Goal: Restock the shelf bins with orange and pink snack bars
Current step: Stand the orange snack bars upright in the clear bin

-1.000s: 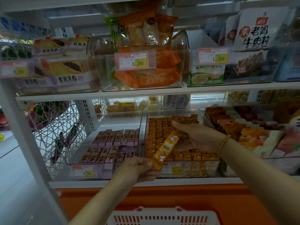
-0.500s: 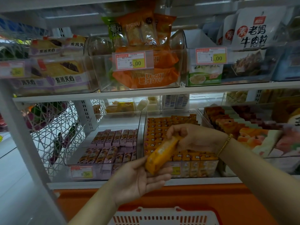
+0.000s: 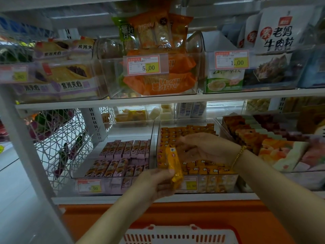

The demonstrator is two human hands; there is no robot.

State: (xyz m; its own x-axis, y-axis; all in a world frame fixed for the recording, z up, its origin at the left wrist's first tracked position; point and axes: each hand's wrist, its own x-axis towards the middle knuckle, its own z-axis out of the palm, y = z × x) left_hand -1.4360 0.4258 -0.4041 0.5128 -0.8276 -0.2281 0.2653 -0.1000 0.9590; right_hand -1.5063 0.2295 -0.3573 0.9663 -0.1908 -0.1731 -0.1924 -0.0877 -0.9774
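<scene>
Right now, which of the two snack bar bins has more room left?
The left bin, holding pink bars: its back half is bare, while the orange-bar bin looks packed.

On the upper white metal shelf board (image 3: 228, 96), a clear plastic bin holds crinkled orange snack packets (image 3: 158, 83), with a red-bordered price label reading 5.00 (image 3: 146, 65) clipped to its front. Taller orange and green packets (image 3: 154, 30) stand upright behind them. To the left lie yellow cakes in purple-banded wrappers (image 3: 70, 76). To the right, a second label reads 1.00 (image 3: 231, 59), above a green-and-white packet (image 3: 223, 83) and near a white pouch with red and black characters (image 3: 279, 30). A white wire mesh panel (image 3: 58, 138) closes the lower shelf's left side. Multicoloured wrapped slices (image 3: 263, 138) fill the lower right. Below, a red-and-white plastic basket (image 3: 177, 235) sits before an orange base panel (image 3: 228, 217).
</scene>
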